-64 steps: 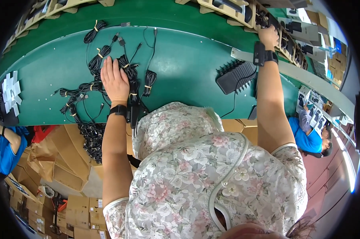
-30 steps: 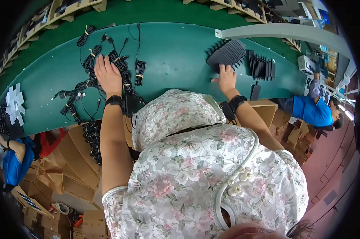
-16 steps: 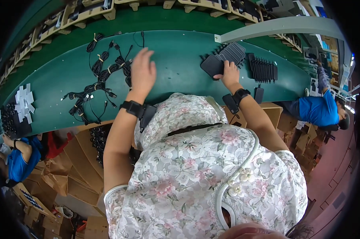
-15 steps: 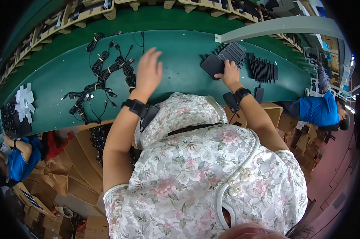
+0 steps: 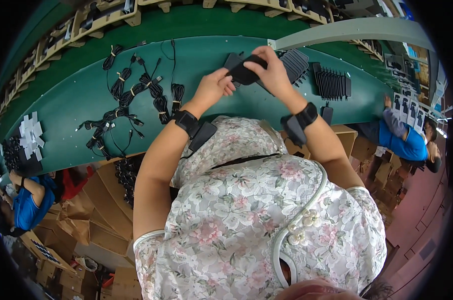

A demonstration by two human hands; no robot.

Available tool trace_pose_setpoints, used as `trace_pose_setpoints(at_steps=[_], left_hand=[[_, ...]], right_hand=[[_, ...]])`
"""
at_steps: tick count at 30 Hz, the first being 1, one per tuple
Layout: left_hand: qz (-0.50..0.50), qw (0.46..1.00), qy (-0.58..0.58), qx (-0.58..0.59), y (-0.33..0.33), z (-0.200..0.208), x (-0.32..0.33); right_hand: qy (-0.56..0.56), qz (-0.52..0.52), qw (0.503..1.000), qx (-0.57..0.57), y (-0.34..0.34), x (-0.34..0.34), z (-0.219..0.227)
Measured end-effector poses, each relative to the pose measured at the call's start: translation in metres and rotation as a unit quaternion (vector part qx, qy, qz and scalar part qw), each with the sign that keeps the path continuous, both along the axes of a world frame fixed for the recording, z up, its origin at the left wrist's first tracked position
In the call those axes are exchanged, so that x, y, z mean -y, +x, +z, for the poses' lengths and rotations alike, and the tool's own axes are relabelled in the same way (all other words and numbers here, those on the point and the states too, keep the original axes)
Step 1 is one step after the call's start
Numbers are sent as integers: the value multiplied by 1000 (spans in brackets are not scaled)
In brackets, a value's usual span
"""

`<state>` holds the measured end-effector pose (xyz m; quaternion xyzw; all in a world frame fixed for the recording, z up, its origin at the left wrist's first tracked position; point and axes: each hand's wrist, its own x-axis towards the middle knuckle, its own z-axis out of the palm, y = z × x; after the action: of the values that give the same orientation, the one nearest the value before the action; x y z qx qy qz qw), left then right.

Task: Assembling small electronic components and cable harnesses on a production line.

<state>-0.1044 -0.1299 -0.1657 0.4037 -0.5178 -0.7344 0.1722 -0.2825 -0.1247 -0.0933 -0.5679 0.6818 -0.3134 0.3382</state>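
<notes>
My right hand [image 5: 275,74] grips a flat black device with rounded corners [image 5: 244,74], lifted over the green table and tilted. At the device's left end is my left hand [image 5: 211,92], its thumb and fingers closed on that edge; whatever lies between the fingertips is hidden. Behind the held device, another flat black pad [image 5: 231,61] shows in part. Just right of my right hand lies a fanned row of similar pads [image 5: 294,62] with short cable stubs. Several black cables [image 5: 131,94], coiled and tied with pale bands, are spread left of my hands.
A second row of black pads [image 5: 331,82] stands farther right, with a single pad [image 5: 327,114] near the edge. White slips [image 5: 31,134] lie at far left. A grey metal arm [image 5: 346,32] crosses the back right. Co-workers in blue shirts [image 5: 399,142] are at both sides.
My right hand has lifted a black device off the row and moved it left and up. My left hand has come right to meet it. Another coiled cable now lies by the cable group.
</notes>
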Motion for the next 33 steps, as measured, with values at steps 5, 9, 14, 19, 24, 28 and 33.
trace_pose_setpoints(at_steps=[5, 9, 14, 19, 24, 28, 33], left_hand=[[131, 987, -90, -1, 1, 2, -2], [189, 962, -148, 127, 38, -8, -9], [283, 877, -291, 259, 86, -5, -33], [253, 862, -286, 334, 114, 27, -56], [185, 856, -311, 370, 126, 30, -76], [146, 848, -332, 386, 116, 27, -74], [-17, 752, -443, 488, 101, 27, -62]], right_hand=[[-149, 1, 980, -134, -46, 62, 0], [-293, -68, 900, -316, -90, 140, 57], [-213, -88, 880, -416, -143, 205, 59], [-190, -23, 909, -371, -154, 233, 47], [-166, 17, 883, -438, -164, 234, 34], [-136, 30, 819, -557, -181, 233, 18], [-22, 13, 800, -599, -152, 232, 14]])
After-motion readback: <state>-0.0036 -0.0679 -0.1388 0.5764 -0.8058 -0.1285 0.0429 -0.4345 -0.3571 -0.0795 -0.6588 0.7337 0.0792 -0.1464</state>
